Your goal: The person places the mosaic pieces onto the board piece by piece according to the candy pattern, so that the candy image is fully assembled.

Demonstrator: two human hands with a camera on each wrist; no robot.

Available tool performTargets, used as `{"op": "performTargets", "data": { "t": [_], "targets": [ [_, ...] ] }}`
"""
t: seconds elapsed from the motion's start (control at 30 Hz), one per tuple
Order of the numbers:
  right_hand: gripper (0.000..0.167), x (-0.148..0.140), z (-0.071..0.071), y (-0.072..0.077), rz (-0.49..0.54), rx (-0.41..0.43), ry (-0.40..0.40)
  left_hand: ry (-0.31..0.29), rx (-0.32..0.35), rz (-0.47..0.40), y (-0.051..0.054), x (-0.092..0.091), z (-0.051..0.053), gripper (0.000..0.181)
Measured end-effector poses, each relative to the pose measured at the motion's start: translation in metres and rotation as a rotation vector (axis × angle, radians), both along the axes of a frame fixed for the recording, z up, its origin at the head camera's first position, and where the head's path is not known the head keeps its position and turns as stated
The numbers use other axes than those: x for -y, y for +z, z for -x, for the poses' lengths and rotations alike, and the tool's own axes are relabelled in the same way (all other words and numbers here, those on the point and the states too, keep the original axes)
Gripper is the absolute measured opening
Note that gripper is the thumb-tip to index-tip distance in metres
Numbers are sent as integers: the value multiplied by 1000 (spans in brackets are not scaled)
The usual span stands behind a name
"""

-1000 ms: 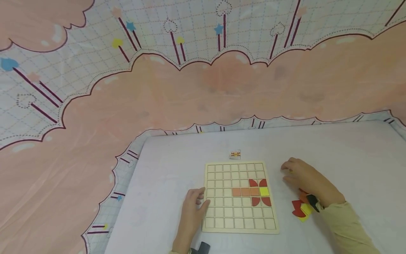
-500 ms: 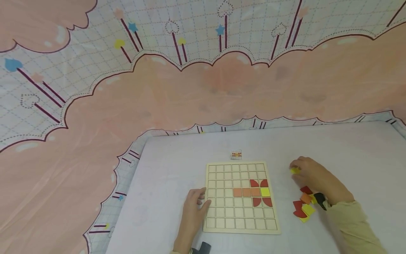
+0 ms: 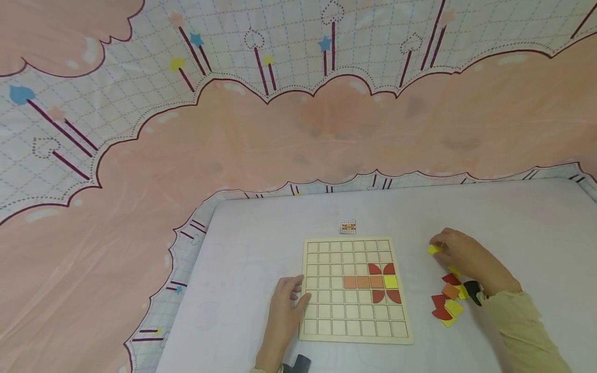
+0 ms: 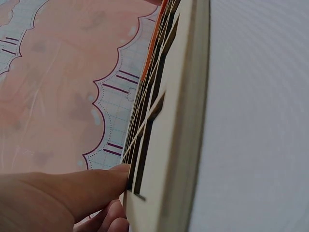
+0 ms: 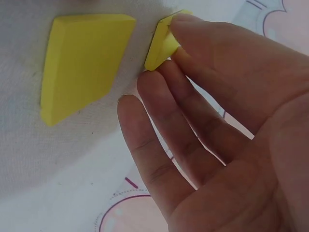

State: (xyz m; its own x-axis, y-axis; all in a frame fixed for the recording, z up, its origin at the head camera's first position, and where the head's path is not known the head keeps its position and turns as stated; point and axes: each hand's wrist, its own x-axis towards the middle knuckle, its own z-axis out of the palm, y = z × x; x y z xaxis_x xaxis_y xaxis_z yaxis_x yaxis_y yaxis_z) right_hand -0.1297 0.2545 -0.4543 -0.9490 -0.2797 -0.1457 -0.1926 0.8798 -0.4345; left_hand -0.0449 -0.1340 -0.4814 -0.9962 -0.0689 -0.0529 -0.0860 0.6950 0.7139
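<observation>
My right hand (image 3: 464,253) pinches a yellow tile (image 3: 434,249) between thumb and fingertips, just above the table to the right of the board. In the right wrist view the pinched tile stands tilted, and another yellow tile (image 5: 87,65) lies on the cloth close by. My left hand (image 3: 283,305) rests against the left edge of a square wooden grid board (image 3: 338,312), thumb and fingertips touching it. The left wrist view has the thumb at the board's edge (image 4: 181,145). On the grid lie orange squares (image 3: 362,282), a yellow square (image 3: 389,281) and red quarter-round tiles (image 3: 378,296).
A loose pile of red (image 3: 441,314), orange (image 3: 450,291) and yellow (image 3: 454,308) tiles lies right of the board, beside the right wrist. Behind the board is a small pattern card (image 3: 347,227). White cloth (image 3: 242,259) covers the table.
My right hand has shifted slightly right and now shows a yellow tile in its fingertips. More of the loose pile has come into sight. The left hand stays at the board.
</observation>
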Motion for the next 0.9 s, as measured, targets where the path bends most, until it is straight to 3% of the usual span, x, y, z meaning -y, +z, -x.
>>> {"op": "performTargets", "data": {
  "t": [0.5,0.9],
  "targets": [
    [25,3,-1,-1,101,33,-74,-10,-29,-12,0,0,-2,43],
    [12,12,-6,7,128,16,-61,-7,-25,-17,0,0,-1,43]
  ]
}}
